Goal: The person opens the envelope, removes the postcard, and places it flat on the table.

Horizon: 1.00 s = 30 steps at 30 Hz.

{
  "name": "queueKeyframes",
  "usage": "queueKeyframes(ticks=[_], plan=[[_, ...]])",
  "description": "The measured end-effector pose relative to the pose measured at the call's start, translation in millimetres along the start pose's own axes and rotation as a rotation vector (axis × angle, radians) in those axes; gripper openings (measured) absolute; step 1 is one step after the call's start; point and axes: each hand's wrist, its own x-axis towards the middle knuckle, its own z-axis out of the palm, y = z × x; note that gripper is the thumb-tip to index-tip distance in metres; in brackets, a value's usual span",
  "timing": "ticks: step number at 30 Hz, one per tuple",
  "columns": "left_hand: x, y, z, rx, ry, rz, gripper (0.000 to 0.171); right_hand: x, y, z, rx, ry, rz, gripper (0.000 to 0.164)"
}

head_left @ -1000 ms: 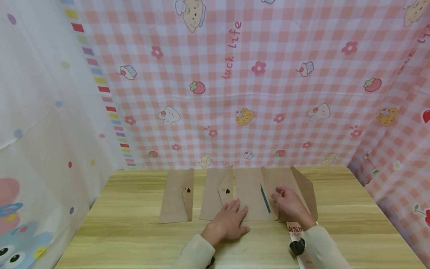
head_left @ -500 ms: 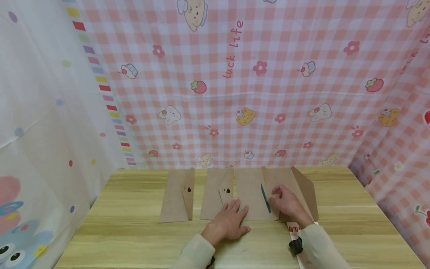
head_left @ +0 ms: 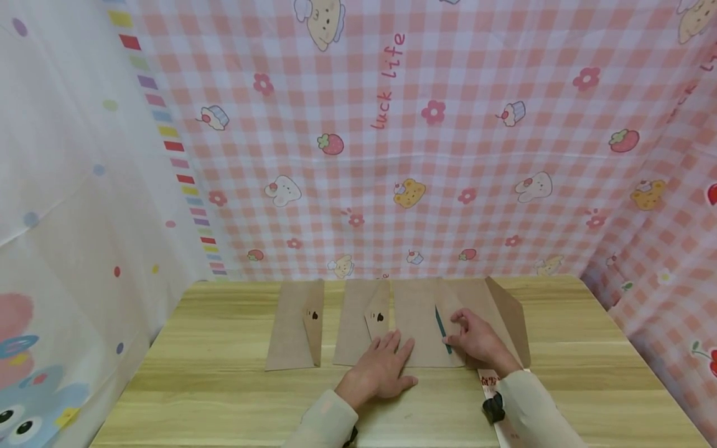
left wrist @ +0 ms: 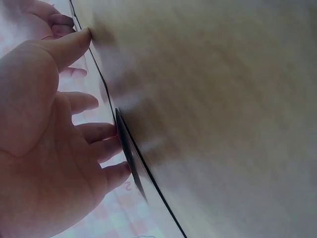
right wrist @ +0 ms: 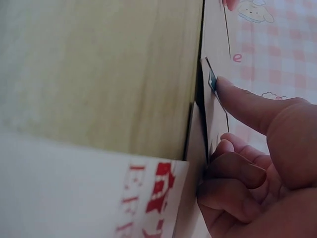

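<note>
My left hand (head_left: 383,370) lies flat with spread fingers on the third kraft paper envelope (head_left: 414,311), its fingertips near the lower edge of the second envelope (head_left: 353,317). A dark teal strip (head_left: 439,317), seemingly the edge of something in the third envelope, shows at its right side. My right hand (head_left: 478,339) is over that side, and its extended thumb touches the teal strip (right wrist: 212,82) in the right wrist view. Its other fingers are loosely curled near the envelope's unfolded flap. Beneath lies another envelope with its flap (head_left: 510,317) spread to the right.
One more envelope (head_left: 291,330) lies at the left with its flap folded down. Under my right forearm is a white printed paper (head_left: 490,379) with red characters. The wooden table (head_left: 213,386) backs onto a pink checked cloth (head_left: 358,168).
My right thumb has moved left from the flap area onto the teal strip. The left hand has stayed in place.
</note>
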Motion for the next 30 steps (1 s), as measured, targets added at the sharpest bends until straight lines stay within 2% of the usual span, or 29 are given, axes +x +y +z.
queueKeyframes(ticks=[8,24,30], plan=[[-2.5,0.1,-2.7,-0.003,-0.008,0.000,0.075,2.8,1.5,0.4,0.012,-0.010,0.035,0.048],[-1.5,0.2,-2.2,-0.001,-0.010,-0.005,0.075,6.0,6.7,-3.1,-0.001,-0.016,0.016,0.054],[-2.5,0.4,-2.9,-0.012,-0.015,-0.006,0.075,4.4,8.8,-3.0,-0.001,-0.035,-0.018,0.057]])
